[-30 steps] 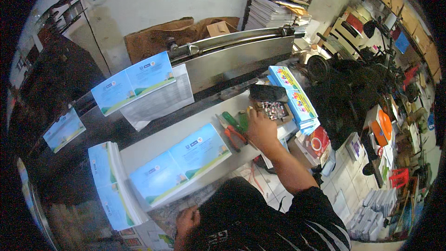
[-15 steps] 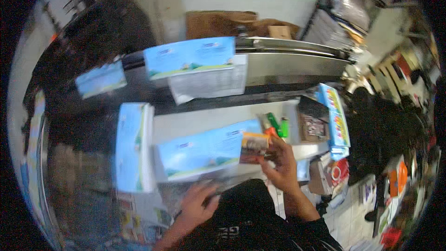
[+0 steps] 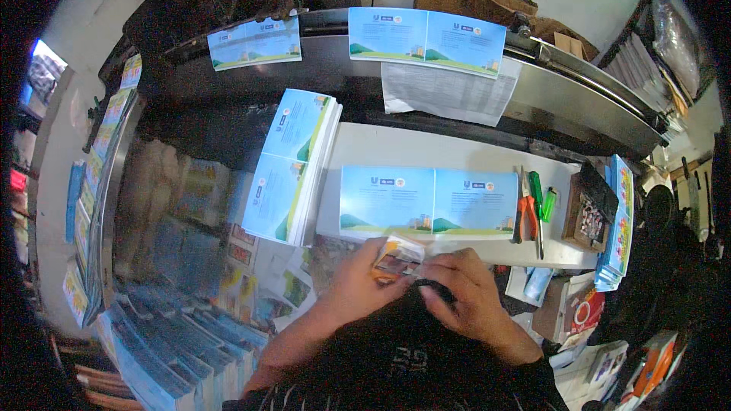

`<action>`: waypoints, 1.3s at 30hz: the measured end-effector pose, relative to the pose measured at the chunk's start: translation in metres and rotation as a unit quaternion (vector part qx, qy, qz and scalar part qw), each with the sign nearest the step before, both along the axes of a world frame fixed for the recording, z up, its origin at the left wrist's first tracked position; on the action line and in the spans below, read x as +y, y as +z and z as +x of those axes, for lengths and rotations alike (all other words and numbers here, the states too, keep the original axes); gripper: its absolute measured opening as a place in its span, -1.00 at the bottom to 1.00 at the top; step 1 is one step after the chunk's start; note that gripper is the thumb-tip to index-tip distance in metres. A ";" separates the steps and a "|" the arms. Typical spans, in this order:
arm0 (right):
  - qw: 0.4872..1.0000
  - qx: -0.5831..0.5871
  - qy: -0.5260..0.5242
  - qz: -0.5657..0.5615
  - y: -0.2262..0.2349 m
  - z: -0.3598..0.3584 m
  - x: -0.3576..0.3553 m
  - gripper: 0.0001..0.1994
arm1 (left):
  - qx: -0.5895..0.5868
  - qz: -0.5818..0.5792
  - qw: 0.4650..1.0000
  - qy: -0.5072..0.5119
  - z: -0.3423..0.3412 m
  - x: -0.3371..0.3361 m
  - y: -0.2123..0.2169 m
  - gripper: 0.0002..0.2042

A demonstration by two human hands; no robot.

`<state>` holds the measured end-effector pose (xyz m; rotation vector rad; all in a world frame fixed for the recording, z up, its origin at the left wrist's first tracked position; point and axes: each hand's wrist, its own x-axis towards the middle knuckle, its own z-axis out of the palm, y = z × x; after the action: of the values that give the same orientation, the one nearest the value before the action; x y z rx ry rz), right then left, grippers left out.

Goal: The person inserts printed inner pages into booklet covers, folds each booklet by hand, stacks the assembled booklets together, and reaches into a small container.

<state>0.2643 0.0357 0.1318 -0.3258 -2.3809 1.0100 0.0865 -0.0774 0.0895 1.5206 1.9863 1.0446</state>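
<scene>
Both hands are meeting low at the near edge of the white table (image 3: 457, 144). The left hand (image 3: 358, 289) is curling its fingers around a small orange and white packet (image 3: 397, 257), gripping it from the left, and the right hand (image 3: 468, 289) is pinching the packet's right end with fingers partly bent. Just beyond the packet an open blue and green leaflet (image 3: 426, 202) is lying flat. A thick stack of the same leaflets (image 3: 293, 164) is sitting at the left end. To the right, orange-handled pliers (image 3: 527, 213) and a green-handled screwdriver (image 3: 537, 202) are lying beside a small open box (image 3: 588, 213). More leaflets are hanging on the metal rail (image 3: 594, 99) behind.
</scene>
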 end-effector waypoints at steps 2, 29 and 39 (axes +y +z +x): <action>1.000 0.008 0.015 -0.024 -0.011 -0.003 -0.003 -0.65 | -0.065 -0.071 0.994 -0.051 0.001 -0.006 0.009 -0.26; 0.714 -0.256 -0.087 -0.646 -0.117 0.013 -0.018 -0.79 | -0.579 -0.349 0.718 -0.168 0.002 -0.032 -0.090 -0.30; 0.858 -0.120 -0.091 -0.491 -0.083 0.023 -0.013 -0.75 | -0.449 -0.314 0.822 -0.156 -0.003 -0.016 -0.034 -0.65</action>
<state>0.2870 0.0226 0.0489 -1.0623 -1.7575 2.1165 0.0835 -0.0932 0.0557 0.7189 1.1571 0.6546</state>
